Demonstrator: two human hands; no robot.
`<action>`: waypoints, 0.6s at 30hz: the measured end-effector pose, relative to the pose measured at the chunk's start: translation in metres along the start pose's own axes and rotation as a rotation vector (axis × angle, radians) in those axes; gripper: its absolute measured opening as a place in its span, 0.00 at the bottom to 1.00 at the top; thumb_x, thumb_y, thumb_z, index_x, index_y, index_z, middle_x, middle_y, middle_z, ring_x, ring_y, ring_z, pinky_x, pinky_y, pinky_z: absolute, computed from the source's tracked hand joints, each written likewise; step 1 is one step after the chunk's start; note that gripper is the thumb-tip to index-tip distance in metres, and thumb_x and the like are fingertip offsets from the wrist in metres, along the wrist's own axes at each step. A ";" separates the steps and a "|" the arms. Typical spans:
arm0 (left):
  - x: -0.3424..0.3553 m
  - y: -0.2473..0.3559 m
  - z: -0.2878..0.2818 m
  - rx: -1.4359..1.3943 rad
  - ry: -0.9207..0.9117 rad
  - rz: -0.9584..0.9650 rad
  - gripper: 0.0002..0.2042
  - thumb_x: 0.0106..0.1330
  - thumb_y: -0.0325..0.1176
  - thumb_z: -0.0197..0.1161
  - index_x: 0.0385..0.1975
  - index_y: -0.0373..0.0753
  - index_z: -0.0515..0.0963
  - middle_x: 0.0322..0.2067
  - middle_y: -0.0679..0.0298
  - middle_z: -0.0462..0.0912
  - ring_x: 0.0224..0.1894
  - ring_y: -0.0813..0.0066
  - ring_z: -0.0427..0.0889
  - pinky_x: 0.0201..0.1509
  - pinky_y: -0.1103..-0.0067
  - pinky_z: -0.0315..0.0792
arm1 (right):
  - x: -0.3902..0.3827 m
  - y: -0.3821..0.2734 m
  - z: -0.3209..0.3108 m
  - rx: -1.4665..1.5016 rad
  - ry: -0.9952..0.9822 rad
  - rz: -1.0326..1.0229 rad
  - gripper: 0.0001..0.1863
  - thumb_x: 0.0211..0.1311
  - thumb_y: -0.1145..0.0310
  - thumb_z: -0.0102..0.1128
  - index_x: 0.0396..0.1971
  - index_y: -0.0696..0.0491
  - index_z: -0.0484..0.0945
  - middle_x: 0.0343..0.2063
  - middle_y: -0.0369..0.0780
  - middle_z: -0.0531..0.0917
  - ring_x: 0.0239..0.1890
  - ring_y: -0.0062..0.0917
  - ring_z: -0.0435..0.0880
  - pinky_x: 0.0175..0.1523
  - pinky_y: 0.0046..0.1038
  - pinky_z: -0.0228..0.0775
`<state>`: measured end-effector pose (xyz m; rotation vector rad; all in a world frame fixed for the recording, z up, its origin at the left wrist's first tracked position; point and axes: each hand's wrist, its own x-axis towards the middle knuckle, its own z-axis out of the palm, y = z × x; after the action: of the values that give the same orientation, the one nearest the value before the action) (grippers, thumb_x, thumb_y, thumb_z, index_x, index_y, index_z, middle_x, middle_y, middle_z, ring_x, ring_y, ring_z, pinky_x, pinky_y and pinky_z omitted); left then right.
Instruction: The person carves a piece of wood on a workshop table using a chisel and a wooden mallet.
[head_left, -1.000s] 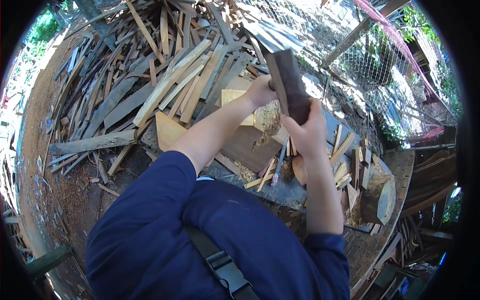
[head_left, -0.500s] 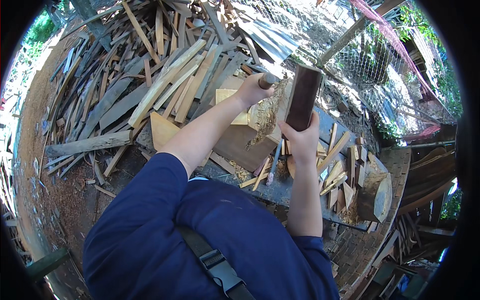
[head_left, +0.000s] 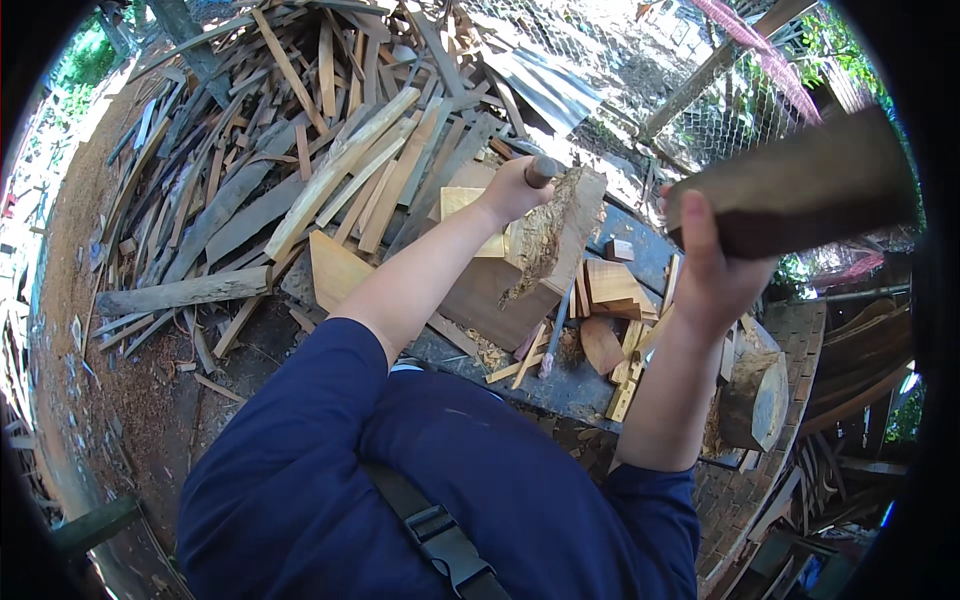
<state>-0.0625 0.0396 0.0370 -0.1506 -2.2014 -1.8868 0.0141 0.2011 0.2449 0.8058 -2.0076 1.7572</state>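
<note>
Brown block (head_left: 800, 185) in right hand (head_left: 722, 270), well apart from rough-edged timber (head_left: 532, 265).

Both arms extend forward from the torso (head_left: 490, 460), the hands well apart. The bare left forearm (head_left: 430, 268) slants from about 8 o'clock in the view toward the left hand (head_left: 515, 195), which sits between 12 and 1 o'clock, fingers curled in a closed grip. The right forearm (head_left: 670, 395) rises from 4 o'clock; the right hand (head_left: 720, 275), near 3 o'clock, grips with its thumb toward 12, most of its fingers hidden.
</note>
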 end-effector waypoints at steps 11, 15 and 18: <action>-0.004 0.006 0.000 -0.052 0.021 -0.067 0.06 0.49 0.26 0.61 0.26 0.36 0.73 0.24 0.67 0.75 0.28 0.79 0.73 0.34 0.78 0.69 | -0.024 0.022 0.022 0.488 -0.094 -0.067 0.22 0.48 0.62 0.64 0.37 0.61 0.69 0.25 0.42 0.76 0.24 0.30 0.78 0.31 0.26 0.73; 0.012 -0.025 0.002 -1.371 -0.318 -0.292 0.07 0.53 0.31 0.61 0.28 0.36 0.74 0.26 0.63 0.77 0.30 0.73 0.76 0.36 0.77 0.70 | -0.046 0.072 0.044 0.057 -0.390 1.171 0.24 0.44 0.64 0.67 0.40 0.61 0.70 0.30 0.39 0.77 0.30 0.21 0.77 0.35 0.23 0.72; 0.017 -0.045 0.015 -0.515 0.025 0.028 0.09 0.51 0.33 0.62 0.29 0.36 0.74 0.28 0.57 0.79 0.31 0.67 0.78 0.39 0.75 0.70 | -0.030 0.020 0.042 0.377 -0.430 0.429 0.25 0.48 0.61 0.65 0.42 0.61 0.68 0.25 0.41 0.76 0.24 0.26 0.79 0.27 0.27 0.75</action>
<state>-0.0909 0.0455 -0.0038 -0.2414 -1.6405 -2.3799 0.0291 0.1667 0.2039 0.9904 -2.2793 2.4308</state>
